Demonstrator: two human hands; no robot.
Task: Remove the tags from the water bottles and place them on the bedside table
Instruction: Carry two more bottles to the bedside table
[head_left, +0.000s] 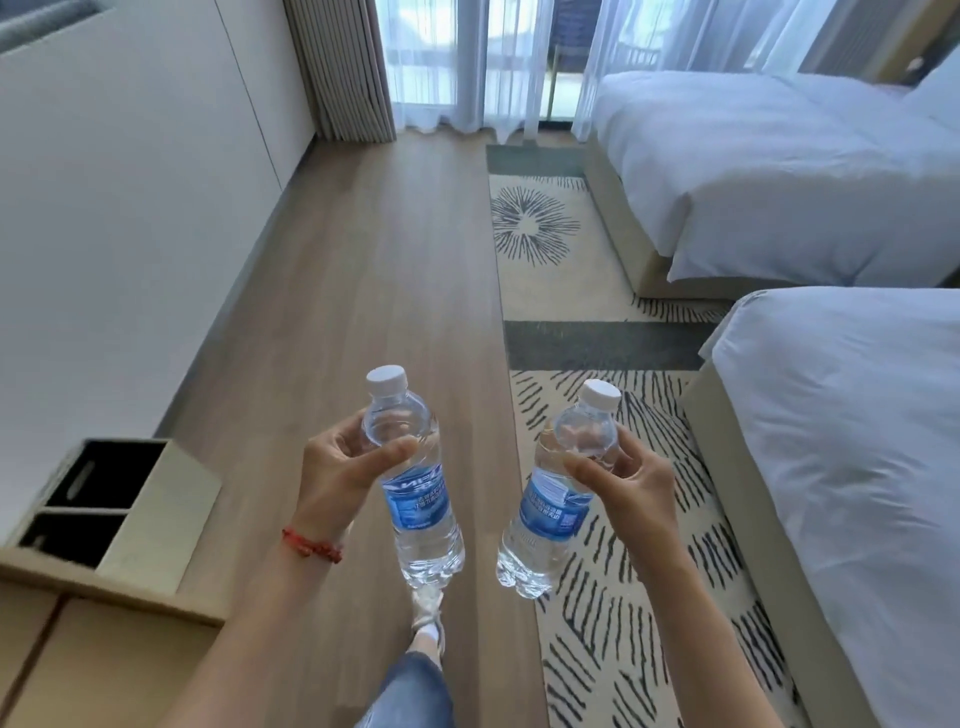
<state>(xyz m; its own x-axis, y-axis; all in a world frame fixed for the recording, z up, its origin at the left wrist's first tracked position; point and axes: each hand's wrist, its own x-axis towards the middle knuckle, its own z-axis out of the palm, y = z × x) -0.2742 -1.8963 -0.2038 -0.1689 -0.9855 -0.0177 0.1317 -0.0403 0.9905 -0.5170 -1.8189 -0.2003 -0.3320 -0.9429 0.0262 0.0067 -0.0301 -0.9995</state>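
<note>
I hold two clear water bottles in front of me, both with white caps and blue labels. My left hand (340, 467) grips the upper part of the left bottle (415, 499), which stands nearly upright. My right hand (626, 483) grips the shoulder of the right bottle (550, 509), which tilts with its cap to the right. The bottles hang in the air over the floor, apart from each other. No hanging tag shows on either neck. A bedside table is not in view.
A wooden floor (363, 291) runs ahead to curtains (467, 62). A patterned rug (597, 597) lies right of it, beside two white beds (857, 441) (779, 171). A beige box with dark compartments (119, 509) sits on a wooden counter at lower left. My leg and shoe (426, 618) show below.
</note>
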